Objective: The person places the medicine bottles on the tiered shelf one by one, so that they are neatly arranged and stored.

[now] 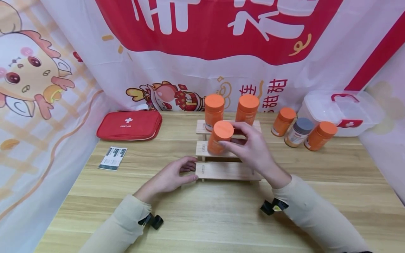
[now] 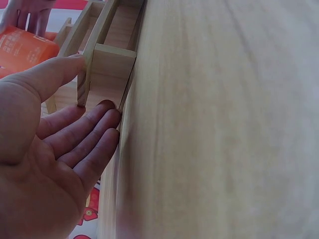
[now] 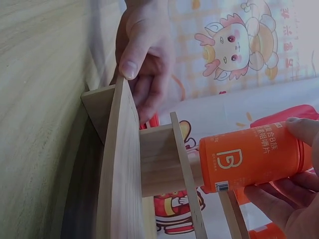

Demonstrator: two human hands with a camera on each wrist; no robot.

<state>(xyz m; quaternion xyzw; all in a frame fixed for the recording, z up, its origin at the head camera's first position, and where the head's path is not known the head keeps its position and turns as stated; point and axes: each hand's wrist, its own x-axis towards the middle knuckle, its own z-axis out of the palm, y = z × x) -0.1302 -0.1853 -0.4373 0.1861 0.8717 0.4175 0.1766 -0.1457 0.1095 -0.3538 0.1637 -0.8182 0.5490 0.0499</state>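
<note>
My right hand (image 1: 253,147) grips an orange pill bottle (image 1: 218,142) near its cap, thumb on one side and fingers on the other. The bottle stands upright at the left end of the middle step of a three-tier wooden rack (image 1: 226,171); in the right wrist view its base (image 3: 212,169) is right at the step's edge. My left hand (image 1: 172,175) pinches the left end of the lowest step, thumb on top and fingertips beneath, as the left wrist view shows. On the top step stand two more orange bottles, one left (image 1: 214,112) and one right (image 1: 247,109).
Right of the rack stand two orange bottles (image 1: 283,122) (image 1: 320,136) with a grey-capped bottle (image 1: 298,133) between them. A clear lidded box (image 1: 341,112) is behind them. At the left lie a red first-aid pouch (image 1: 129,125) and a printed card (image 1: 113,158). Printed cloth hangs behind.
</note>
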